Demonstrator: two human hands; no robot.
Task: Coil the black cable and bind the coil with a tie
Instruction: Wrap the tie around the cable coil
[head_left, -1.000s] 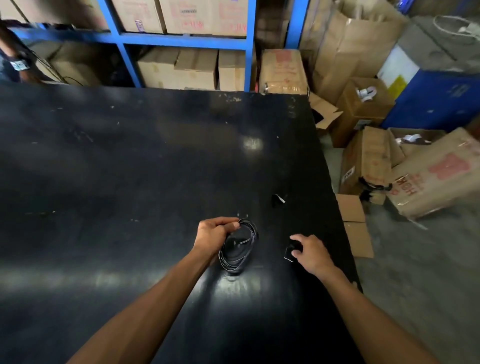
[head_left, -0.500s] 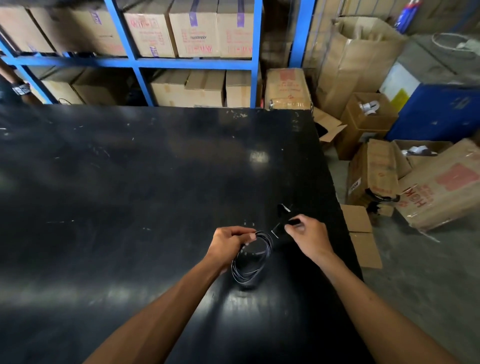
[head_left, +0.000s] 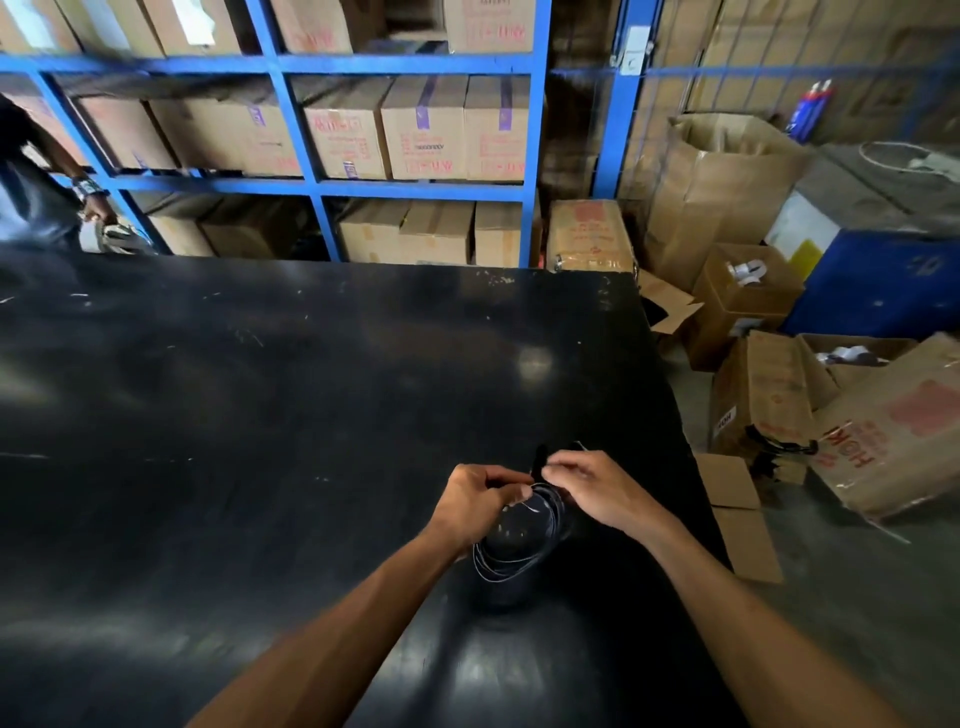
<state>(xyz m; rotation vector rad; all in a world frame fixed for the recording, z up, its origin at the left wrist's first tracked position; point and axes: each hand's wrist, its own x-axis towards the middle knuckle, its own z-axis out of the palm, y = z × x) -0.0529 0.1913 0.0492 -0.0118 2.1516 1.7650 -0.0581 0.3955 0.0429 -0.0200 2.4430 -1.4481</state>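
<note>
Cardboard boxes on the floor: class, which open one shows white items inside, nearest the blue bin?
The upright open box beside the blue bin, white items visible on top; the other open box lies nearer, among tipped cartons.

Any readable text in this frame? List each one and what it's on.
"HIGH", red, seen upside down, on the tipped brown cardboard box on the floor right of the black table.
Red and dark print on the shelved brown cartons in the blue steel rack: too blurred to read.
Small white label on the side of the floor box: too small to read.
Nothing legible on the coiled black cable or the table.
</note>
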